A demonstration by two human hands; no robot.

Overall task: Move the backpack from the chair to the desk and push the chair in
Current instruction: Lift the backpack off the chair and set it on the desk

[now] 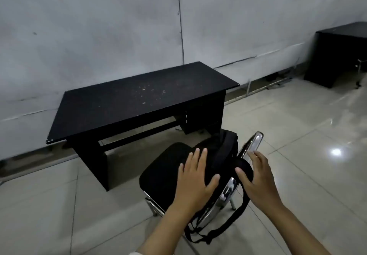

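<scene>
Both hands, left hand (195, 177) and right hand (258, 177), spread with released grip over the backpack (220, 151) on the chair (158, 177).

Black backpack (220, 151) on black chair (160, 175) seat, strap dangling; black desk (139, 100) beyond.

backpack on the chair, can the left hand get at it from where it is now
Probably yes. The left hand is spread open right over the backpack, apparently on its top, with nothing between them. The right hand is open at the backpack's other side by the chair's chrome backrest.
</scene>
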